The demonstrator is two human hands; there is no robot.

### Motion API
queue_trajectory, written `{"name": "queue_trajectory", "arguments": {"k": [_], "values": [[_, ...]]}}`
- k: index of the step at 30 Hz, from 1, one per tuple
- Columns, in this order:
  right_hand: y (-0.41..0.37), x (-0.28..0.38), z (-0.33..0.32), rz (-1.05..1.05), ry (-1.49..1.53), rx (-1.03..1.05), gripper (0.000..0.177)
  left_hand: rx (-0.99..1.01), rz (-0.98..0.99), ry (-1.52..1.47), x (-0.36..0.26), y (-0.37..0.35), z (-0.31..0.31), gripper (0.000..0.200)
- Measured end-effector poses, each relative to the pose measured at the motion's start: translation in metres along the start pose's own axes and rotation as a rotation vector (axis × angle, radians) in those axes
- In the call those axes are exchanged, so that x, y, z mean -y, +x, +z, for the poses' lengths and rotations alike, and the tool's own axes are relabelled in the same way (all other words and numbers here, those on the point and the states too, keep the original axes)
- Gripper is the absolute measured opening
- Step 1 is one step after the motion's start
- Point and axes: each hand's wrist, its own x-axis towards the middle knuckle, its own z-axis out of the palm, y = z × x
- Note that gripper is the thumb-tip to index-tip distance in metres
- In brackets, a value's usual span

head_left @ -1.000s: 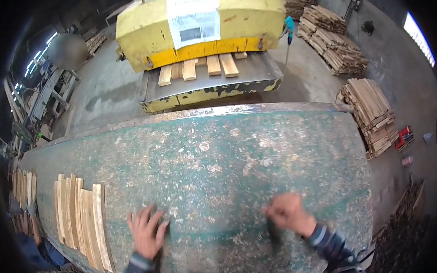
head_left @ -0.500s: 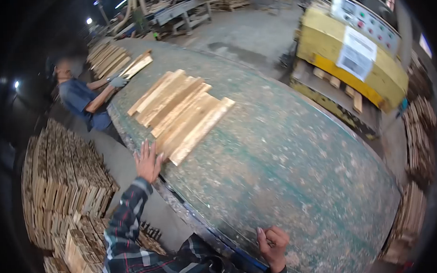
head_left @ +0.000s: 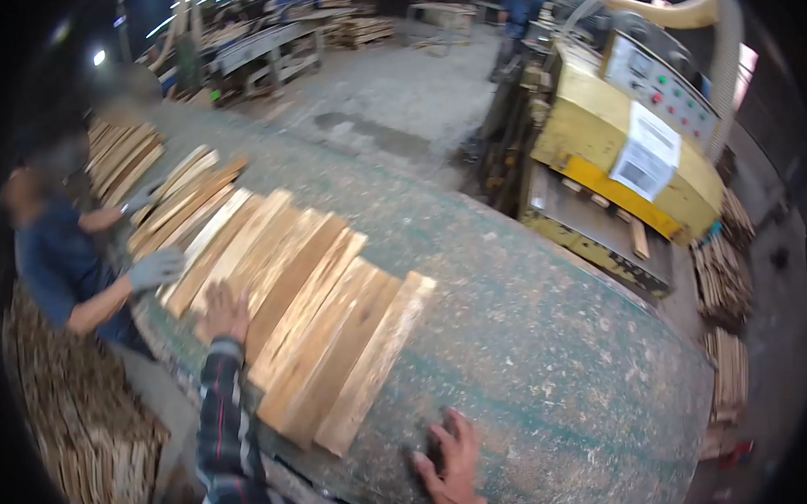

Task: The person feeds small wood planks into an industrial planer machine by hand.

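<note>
Several wooden planks lie side by side in a slanted row on the green, worn tabletop. My left hand rests with stretched fingers on the near ends of planks toward the left of the row. My right hand is low over the tabletop, right of the nearest plank; its fingers are curved and apart, with nothing between them. A co-worker's gloved hand touches the left part of the row, and that person's other glove is by more planks.
A yellow machine with a button panel stands beyond the table, short wood pieces at its opening. Stacks of planks rise at the lower left, with more stacks at the right. Another person stands far back.
The planks now form a longer row, nearer in view. My left hand has moved from beside the near ends onto the planks. My right hand has uncurled. The co-worker's hands have come to the row.
</note>
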Motion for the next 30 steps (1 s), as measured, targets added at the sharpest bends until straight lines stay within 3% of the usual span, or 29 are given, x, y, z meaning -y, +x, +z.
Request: {"name": "queue_trajectory", "arguments": {"k": [4, 8, 9, 12, 16, 22, 26, 27, 30], "values": [[0.014, 0.006, 0.052, 0.081, 0.092, -0.021, 0.062, -0.035, 0.084, -0.091, -0.007, -0.039, -0.002, 0.075], [0.002, 0.005, 0.059, 0.202, -0.086, 0.007, 0.078, -0.016, 0.152, -0.104, -0.043, -0.101, 0.005, 0.077], [-0.007, -0.004, 0.049, 0.225, -0.141, -0.065, 0.087, -0.033, 0.177, -0.108, -0.057, -0.12, 0.008, 0.079], [-0.038, -0.042, -0.017, 0.325, -0.303, -0.029, 0.093, -0.061, 0.254, -0.137, -0.112, -0.194, 0.012, 0.086], [-0.105, -0.108, -0.104, 0.301, -0.267, -0.12, 0.103, -0.124, 0.401, -0.206, -0.189, -0.294, 0.021, 0.098], [-0.175, -0.189, -0.221, 0.418, -0.303, -0.119, 0.108, 0.002, 0.54, -0.3, -0.292, -0.422, 0.014, 0.114], [-0.194, -0.2, -0.268, 0.394, -0.447, 0.001, 0.116, 0.061, 0.692, -0.126, -0.294, -0.471, -0.01, 0.12], [-0.205, -0.187, -0.271, 0.339, -0.494, 0.025, 0.117, 0.0, 0.833, -0.145, -0.281, -0.476, 0.0, 0.127], [-0.236, -0.177, -0.257, 0.248, -0.513, 0.064, 0.121, 0.125, 1.105, -0.002, -0.247, -0.508, -0.026, 0.133]]}}
